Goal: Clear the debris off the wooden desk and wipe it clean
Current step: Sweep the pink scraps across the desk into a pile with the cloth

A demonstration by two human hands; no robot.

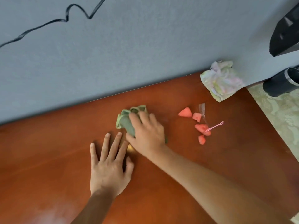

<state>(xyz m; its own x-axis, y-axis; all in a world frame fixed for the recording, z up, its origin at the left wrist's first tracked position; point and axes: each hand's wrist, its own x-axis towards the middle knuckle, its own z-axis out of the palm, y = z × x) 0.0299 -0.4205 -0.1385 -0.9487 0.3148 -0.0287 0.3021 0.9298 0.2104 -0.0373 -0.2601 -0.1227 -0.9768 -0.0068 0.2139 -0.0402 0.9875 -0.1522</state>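
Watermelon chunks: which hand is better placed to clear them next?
Left, probably. The left hand lies flat and free on the desk; the right hand, though nearer the watermelon chunks, holds the green cloth.

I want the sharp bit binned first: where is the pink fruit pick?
In the head view, the pink fruit pick lies on the desk's right part, its tip on a watermelon chunk.
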